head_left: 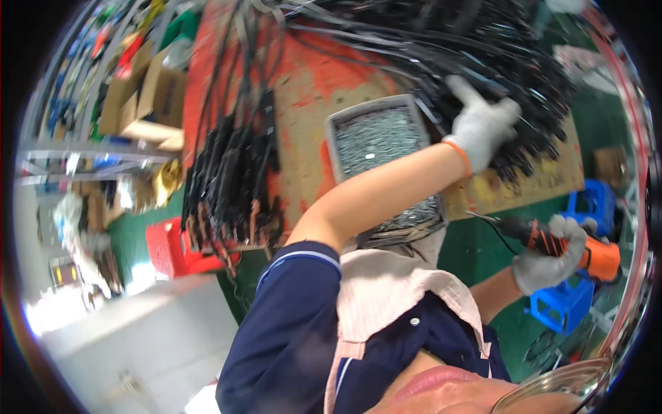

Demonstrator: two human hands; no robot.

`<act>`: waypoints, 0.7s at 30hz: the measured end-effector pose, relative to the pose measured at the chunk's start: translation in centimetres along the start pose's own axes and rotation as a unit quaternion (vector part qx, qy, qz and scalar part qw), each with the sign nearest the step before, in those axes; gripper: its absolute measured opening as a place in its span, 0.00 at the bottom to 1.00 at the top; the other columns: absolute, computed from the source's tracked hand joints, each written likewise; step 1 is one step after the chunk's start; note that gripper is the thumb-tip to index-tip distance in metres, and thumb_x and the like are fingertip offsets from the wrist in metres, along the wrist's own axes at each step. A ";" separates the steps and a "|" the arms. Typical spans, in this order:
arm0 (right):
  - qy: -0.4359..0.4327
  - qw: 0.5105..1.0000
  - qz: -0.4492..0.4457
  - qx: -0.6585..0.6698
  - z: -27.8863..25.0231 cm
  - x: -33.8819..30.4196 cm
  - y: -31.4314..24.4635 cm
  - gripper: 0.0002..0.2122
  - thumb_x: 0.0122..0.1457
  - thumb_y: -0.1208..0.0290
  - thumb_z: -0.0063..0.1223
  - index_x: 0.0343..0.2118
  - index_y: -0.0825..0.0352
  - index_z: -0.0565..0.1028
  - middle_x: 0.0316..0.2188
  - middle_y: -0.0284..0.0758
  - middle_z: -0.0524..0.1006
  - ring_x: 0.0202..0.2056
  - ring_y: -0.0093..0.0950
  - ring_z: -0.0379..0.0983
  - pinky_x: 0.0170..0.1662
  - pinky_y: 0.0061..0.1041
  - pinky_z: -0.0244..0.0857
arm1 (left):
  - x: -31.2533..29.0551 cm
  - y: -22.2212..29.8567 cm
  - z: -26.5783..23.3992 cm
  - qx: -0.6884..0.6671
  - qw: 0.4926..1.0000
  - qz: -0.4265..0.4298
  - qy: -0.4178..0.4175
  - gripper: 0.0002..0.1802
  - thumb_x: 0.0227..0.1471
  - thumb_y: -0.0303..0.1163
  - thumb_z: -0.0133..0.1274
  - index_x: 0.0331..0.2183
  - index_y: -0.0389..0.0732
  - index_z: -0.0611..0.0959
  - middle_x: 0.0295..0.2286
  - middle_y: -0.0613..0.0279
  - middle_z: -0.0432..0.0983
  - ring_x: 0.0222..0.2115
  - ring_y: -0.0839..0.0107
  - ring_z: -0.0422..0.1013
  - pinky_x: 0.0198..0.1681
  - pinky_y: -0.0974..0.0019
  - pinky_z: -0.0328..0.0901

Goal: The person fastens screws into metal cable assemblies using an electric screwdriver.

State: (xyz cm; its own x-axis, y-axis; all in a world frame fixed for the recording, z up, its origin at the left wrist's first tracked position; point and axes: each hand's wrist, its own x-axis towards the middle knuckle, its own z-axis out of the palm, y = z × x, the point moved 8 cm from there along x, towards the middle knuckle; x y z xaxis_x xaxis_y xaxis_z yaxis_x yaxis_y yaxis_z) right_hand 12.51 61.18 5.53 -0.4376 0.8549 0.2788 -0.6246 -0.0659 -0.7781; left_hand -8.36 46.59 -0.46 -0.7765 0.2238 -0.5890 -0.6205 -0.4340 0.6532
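Observation:
My left hand [483, 127], in a pale work glove, reaches across to a heap of long black strips with cables [545, 76]. Its fingers are spread against the dark parts, and I see nothing gripped in them. The glove is slightly blurred. Off the table's right side, my right hand [552, 261], also gloved, is wrapped round an orange and black power screwdriver [601, 259]. The tool's thin bit points left, toward the table. Under my left forearm stands a grey bin [334, 141] full of small silver screws [379, 134]; the arm hides its middle.
More black strips with cables [231, 179] lie at the left of the worn red and wooden table [303, 124]. Blue stools [562, 307] stand at the right. On the left are a red stool [172, 248], cardboard boxes [155, 96] and metal shelving [89, 155].

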 end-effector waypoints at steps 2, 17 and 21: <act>-0.005 1.000 0.028 0.011 0.3 0.1 1.0 0.19 0.58 0.75 0.50 0.50 0.68 0.61 0.26 0.33 0.66 0.24 0.22 0.60 0.29 0.20 0.60 | -3.0 1.0 0.5 0.229 0.949 0.048 -0.210 0.45 0.47 0.39 0.57 0.58 0.39 0.49 0.43 0.47 0.71 0.37 0.62 0.73 0.39 0.64 0.67; -0.578 0.723 0.071 -0.372 19.9 -8.9 20.3 0.33 0.54 0.68 0.59 0.62 0.63 0.56 0.41 0.43 0.71 0.34 0.30 0.74 0.33 0.27 0.71 | -17.1 11.0 -31.0 0.672 0.549 0.436 0.238 0.16 0.48 0.34 0.58 0.40 0.42 0.79 0.29 0.56 0.78 0.29 0.55 0.75 0.32 0.55 0.69; -0.571 0.652 -0.228 -0.445 25.4 -10.5 16.8 0.27 0.52 0.68 0.63 0.56 0.61 0.68 0.46 0.38 0.72 0.38 0.30 0.73 0.40 0.27 0.72 | -23.8 12.0 -40.9 0.643 0.528 0.304 0.464 0.20 0.48 0.42 0.60 0.40 0.39 0.79 0.32 0.55 0.78 0.32 0.57 0.74 0.36 0.56 0.68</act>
State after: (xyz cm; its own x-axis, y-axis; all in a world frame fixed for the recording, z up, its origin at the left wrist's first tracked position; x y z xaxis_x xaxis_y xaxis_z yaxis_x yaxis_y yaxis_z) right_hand -9.80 37.98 3.87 -0.8502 -0.2922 0.4379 -0.4587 0.8193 -0.3441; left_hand 7.10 0.32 1.93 -0.8577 -0.3986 0.3248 -0.3120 0.9055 0.2876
